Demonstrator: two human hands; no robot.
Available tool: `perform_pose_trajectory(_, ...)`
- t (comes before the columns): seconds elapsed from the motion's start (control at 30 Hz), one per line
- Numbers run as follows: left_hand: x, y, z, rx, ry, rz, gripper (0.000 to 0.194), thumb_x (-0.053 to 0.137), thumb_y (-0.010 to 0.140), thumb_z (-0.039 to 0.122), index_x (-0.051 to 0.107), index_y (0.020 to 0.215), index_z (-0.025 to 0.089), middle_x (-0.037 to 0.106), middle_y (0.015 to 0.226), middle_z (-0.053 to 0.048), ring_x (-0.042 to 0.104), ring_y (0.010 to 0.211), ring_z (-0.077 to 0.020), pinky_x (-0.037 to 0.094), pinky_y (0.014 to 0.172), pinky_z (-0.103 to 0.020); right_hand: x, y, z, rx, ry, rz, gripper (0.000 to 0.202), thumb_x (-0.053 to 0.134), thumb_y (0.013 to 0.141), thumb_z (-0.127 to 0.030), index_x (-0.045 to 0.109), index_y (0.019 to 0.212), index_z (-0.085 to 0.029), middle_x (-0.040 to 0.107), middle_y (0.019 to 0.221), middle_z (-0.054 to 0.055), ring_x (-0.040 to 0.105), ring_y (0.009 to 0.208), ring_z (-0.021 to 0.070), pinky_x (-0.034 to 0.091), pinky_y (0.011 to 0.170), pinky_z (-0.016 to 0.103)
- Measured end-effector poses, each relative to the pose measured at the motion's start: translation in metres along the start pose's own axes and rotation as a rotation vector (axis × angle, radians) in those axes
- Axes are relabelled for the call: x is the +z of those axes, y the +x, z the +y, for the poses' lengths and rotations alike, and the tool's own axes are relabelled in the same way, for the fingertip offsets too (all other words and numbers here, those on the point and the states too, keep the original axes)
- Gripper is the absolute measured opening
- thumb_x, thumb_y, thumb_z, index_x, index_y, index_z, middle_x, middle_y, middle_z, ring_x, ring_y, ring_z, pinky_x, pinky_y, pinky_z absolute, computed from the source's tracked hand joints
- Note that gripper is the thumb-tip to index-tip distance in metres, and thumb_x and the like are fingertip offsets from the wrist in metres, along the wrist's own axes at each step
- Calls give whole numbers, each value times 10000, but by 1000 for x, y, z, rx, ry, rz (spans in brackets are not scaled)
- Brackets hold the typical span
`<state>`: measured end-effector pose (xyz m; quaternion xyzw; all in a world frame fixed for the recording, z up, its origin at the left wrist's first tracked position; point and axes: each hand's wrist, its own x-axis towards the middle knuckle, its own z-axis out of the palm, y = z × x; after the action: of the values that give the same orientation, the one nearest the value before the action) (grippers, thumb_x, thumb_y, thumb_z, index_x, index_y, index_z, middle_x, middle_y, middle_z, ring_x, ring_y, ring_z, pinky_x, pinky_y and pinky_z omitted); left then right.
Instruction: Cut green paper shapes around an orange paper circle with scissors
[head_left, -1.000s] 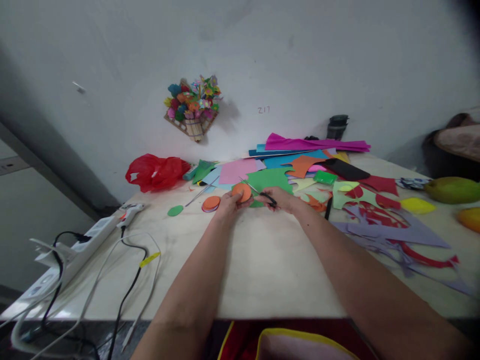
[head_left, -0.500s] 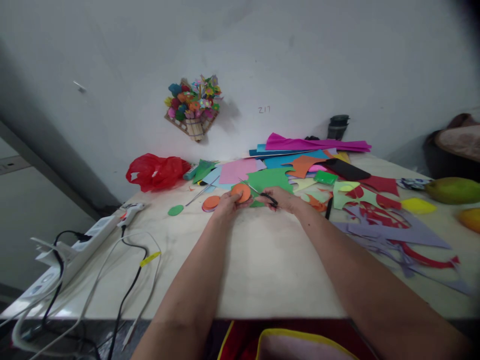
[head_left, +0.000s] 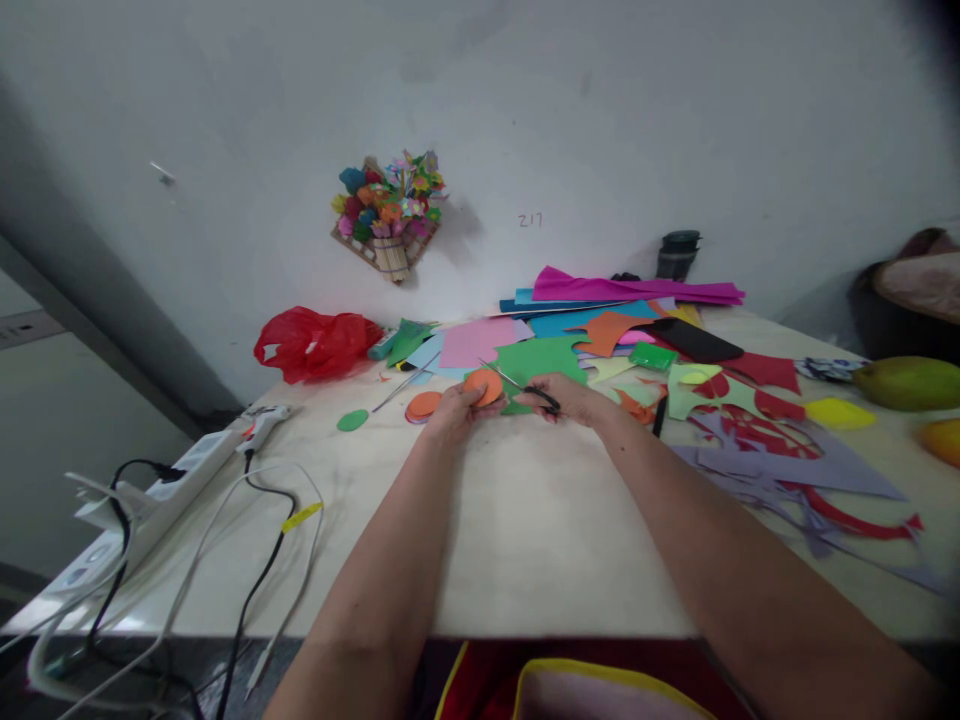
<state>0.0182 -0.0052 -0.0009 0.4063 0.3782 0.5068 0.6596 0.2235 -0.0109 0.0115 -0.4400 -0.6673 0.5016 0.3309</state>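
Observation:
Pinched in my left hand (head_left: 456, 410) is an orange paper circle (head_left: 483, 387), held above the table. My right hand (head_left: 561, 396) is closed round the dark handles of a pair of scissors (head_left: 541, 396). Their blades point left toward the circle's upper right edge; whether they touch it I cannot tell. Behind both hands lies a green sheet (head_left: 544, 358) with scalloped edges. Just left of my left hand rests a small pile of round pieces with an orange circle (head_left: 423, 405) on top. Farther left lies a green oval piece (head_left: 352, 420).
A red plastic bag (head_left: 315, 345) sits at the back left. A white power strip (head_left: 169, 500) and cables run along the left edge. Coloured sheets, a black phone-like slab (head_left: 697, 341) and purple scraps (head_left: 817, 470) cover the right side, beside green fruit (head_left: 907, 384).
Almost nothing differs. The whole view has shifted very slightly, while both hands keep their places with the orange circle and the scissors.

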Motion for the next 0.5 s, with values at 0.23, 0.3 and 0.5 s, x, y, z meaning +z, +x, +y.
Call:
perform_pose_trajectory(0.23,-4,2,-1,2,8,-12,67,614,854,78,675,871,57,751,846,-139,721,672,-192,587,607,-263,-2,2,4,13,16,-23,392,796,689,-449,516,656,-176,505,466,-51,411,372,55,286,362,197)
perform_pose_trajectory(0.3,-5,3,-2,1,10,-14,75,604,863,81,676,864,61,752,825,-133,721,673,-193,590,617,-262,-3,1,5,18,11,-31,391,790,693,-448,512,657,-175,504,464,-53,402,362,50,277,364,197)
perform_pose_trajectory(0.5,-4,2,-1,-5,27,-22,53,628,854,83,674,869,63,742,778,-120,727,677,-197,596,607,-258,-5,1,6,19,-19,-41,370,768,716,-441,513,681,-175,527,490,-44,430,362,52,235,355,196)
